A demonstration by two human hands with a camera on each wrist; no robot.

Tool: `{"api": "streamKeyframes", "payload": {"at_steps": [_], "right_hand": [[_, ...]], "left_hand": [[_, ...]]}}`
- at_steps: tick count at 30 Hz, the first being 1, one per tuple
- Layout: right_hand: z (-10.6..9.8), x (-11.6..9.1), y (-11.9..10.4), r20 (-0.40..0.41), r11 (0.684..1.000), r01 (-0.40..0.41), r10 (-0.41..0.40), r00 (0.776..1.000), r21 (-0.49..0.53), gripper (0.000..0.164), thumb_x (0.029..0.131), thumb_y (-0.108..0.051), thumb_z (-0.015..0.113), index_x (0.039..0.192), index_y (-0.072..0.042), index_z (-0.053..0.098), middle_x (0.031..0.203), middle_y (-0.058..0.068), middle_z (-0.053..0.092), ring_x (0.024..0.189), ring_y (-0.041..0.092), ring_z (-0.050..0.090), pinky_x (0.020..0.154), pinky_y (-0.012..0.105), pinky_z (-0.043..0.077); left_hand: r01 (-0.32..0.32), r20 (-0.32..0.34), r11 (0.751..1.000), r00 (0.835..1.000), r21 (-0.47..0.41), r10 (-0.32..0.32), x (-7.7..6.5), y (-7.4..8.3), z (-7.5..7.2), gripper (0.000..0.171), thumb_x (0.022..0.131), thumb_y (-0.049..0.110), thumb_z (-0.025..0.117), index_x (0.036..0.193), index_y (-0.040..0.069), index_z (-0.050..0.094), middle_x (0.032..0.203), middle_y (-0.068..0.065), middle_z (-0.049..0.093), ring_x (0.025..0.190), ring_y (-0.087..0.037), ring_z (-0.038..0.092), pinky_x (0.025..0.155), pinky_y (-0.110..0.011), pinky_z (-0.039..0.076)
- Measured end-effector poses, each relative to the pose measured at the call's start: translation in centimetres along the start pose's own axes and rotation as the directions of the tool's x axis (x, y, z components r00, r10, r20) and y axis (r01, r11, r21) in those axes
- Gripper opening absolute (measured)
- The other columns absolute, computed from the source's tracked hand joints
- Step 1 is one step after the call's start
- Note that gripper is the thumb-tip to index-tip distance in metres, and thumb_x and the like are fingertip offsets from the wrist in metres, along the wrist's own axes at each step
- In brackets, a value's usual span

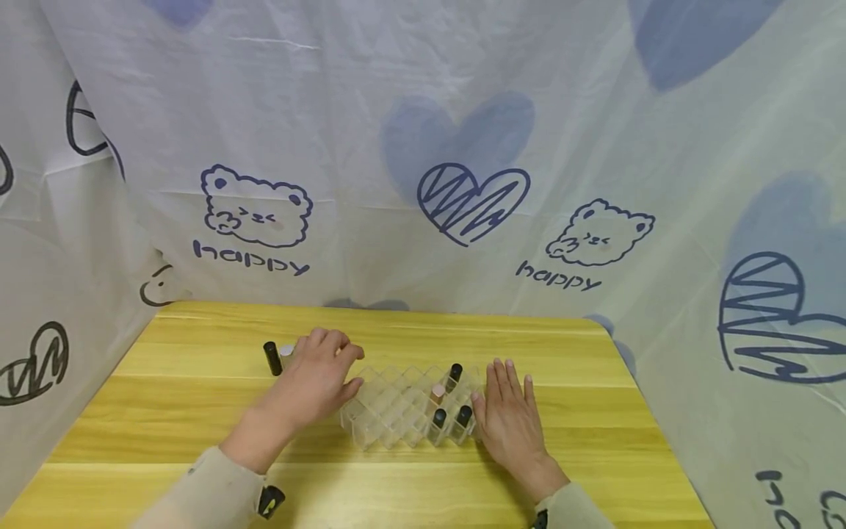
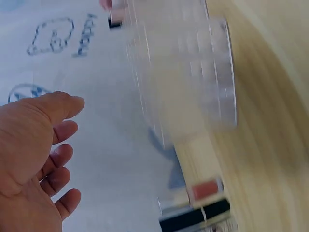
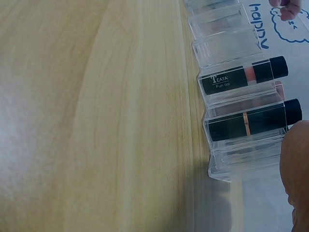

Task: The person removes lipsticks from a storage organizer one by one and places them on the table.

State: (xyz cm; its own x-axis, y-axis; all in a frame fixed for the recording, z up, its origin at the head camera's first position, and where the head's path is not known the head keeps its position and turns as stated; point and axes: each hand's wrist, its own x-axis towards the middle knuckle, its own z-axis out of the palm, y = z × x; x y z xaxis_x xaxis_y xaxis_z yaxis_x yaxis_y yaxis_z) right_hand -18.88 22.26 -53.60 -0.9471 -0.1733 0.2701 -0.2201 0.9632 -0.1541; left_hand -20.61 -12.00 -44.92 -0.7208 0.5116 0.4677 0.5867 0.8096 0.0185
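A clear acrylic lipstick holder [image 1: 390, 411] with diamond-shaped slots stands on the table. Toward its right end it carries several tubes, among them a back black-capped lipstick [image 1: 454, 377], a pink-capped tube [image 1: 437, 394] and two front black lipsticks [image 3: 251, 121]. My left hand [image 1: 324, 375] hovers by the holder's left end, its fingers loosely bent and nothing between them. Flat beside the right end lies my right hand [image 1: 512, 419], fingers straight, thumb side at the holder's edge. Left of my left hand stand a black lipstick tube [image 1: 272, 358] and a light-capped lip gloss [image 1: 287, 353], partly hidden by that hand.
The yellow wood-grain table [image 1: 581, 455] runs back to a white curtain [image 1: 357, 147] printed with bears and hearts. More curtain hangs along both sides. A dark band [image 1: 271, 501] sits at the left sleeve.
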Motion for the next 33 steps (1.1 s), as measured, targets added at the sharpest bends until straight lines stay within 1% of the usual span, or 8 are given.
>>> {"api": "streamKeyframes", "payload": {"at_steps": [3, 7, 12, 16, 18, 21, 26, 33], "right_hand": [[0.0, 0.0, 0.1, 0.001, 1.0, -0.001, 0.001, 1.0, -0.003, 0.064, 0.113, -0.038, 0.045, 0.159, 0.007, 0.037, 0.167, 0.024, 0.035, 0.159, 0.04, 0.025, 0.126, 0.065, 0.019], [0.0, 0.0, 0.1, 0.005, 1.0, -0.005, 0.005, 1.0, 0.0, 0.065, 0.113, -0.039, 0.044, 0.159, 0.006, 0.036, 0.168, 0.024, 0.034, 0.16, 0.04, 0.024, 0.126, 0.065, 0.018], [0.1, 0.0, 0.2, 0.016, 1.0, -0.009, 0.009, 1.0, 0.006, 0.065, 0.113, -0.039, 0.043, 0.16, 0.006, 0.035, 0.169, 0.023, 0.032, 0.16, 0.04, 0.023, 0.126, 0.065, 0.017], [0.1, 0.1, 0.3, 0.02, 1.0, -0.005, 0.005, 1.0, 0.01, 0.065, 0.114, -0.04, 0.042, 0.16, 0.006, 0.034, 0.169, 0.023, 0.032, 0.16, 0.04, 0.022, 0.126, 0.065, 0.017], [0.1, 0.1, 0.2, 0.022, 1.0, -0.005, 0.005, 1.0, 0.012, 0.066, 0.114, -0.04, 0.041, 0.16, 0.006, 0.035, 0.169, 0.024, 0.032, 0.16, 0.04, 0.022, 0.126, 0.065, 0.017], [0.1, 0.2, 0.2, 0.025, 1.0, -0.008, 0.008, 1.0, 0.013, 0.066, 0.114, -0.041, 0.04, 0.16, 0.006, 0.035, 0.169, 0.024, 0.032, 0.16, 0.04, 0.022, 0.126, 0.065, 0.017], [0.1, 0.3, 0.2, 0.019, 1.0, -0.01, 0.009, 1.0, 0.016, 0.065, 0.114, -0.04, 0.042, 0.159, 0.006, 0.036, 0.168, 0.024, 0.033, 0.16, 0.04, 0.022, 0.127, 0.064, 0.016], [0.2, 0.1, 0.2, 0.013, 1.0, -0.012, 0.012, 1.0, 0.013, 0.065, 0.113, -0.039, 0.044, 0.159, 0.006, 0.036, 0.168, 0.023, 0.034, 0.16, 0.039, 0.023, 0.127, 0.064, 0.017]], "left_hand": [[-0.021, 0.026, 0.999, 0.999, -0.025, 0.021, 0.2, 1.7, 0.6, 0.038, 0.088, 0.029, 0.087, 0.116, 0.01, 0.071, 0.111, -0.007, 0.062, 0.106, -0.03, 0.054, 0.092, -0.049, 0.049], [-0.029, 0.069, 0.998, 0.997, -0.059, 0.033, 0.5, 4.0, 1.6, 0.036, 0.09, 0.032, 0.085, 0.116, 0.013, 0.071, 0.113, -0.005, 0.062, 0.11, -0.028, 0.056, 0.096, -0.049, 0.05], [-0.058, 0.076, 0.995, 0.995, -0.086, 0.065, 1.1, 6.5, 2.9, 0.032, 0.09, 0.034, 0.084, 0.113, 0.015, 0.072, 0.113, -0.003, 0.063, 0.111, -0.027, 0.056, 0.097, -0.048, 0.05], [-0.089, 0.062, 0.992, 0.994, -0.085, 0.094, 1.5, 8.0, 3.9, 0.031, 0.089, 0.034, 0.085, 0.112, 0.017, 0.072, 0.112, -0.001, 0.064, 0.109, -0.025, 0.057, 0.096, -0.046, 0.051], [-0.099, 0.064, 0.991, 0.992, -0.084, 0.105, 1.6, 8.5, 4.2, 0.031, 0.09, 0.034, 0.084, 0.112, 0.017, 0.072, 0.112, -0.001, 0.064, 0.11, -0.024, 0.057, 0.098, -0.046, 0.052], [-0.11, 0.087, 0.991, 0.989, -0.074, 0.116, 1.8, 9.1, 4.6, 0.034, 0.091, 0.038, 0.083, 0.118, 0.019, 0.072, 0.115, 0.0, 0.064, 0.112, -0.023, 0.057, 0.1, -0.046, 0.052], [-0.123, 0.106, 0.991, 0.986, -0.052, 0.128, 1.9, 9.8, 5.4, 0.038, 0.093, 0.042, 0.08, 0.122, 0.018, 0.069, 0.115, 0.0, 0.064, 0.111, -0.022, 0.056, 0.098, -0.045, 0.052], [-0.103, 0.146, 0.994, 0.984, -0.019, 0.105, 2.0, 10.1, 6.0, 0.037, 0.095, 0.044, 0.077, 0.122, 0.019, 0.07, 0.116, 0.001, 0.064, 0.11, -0.021, 0.055, 0.097, -0.044, 0.05]]}}
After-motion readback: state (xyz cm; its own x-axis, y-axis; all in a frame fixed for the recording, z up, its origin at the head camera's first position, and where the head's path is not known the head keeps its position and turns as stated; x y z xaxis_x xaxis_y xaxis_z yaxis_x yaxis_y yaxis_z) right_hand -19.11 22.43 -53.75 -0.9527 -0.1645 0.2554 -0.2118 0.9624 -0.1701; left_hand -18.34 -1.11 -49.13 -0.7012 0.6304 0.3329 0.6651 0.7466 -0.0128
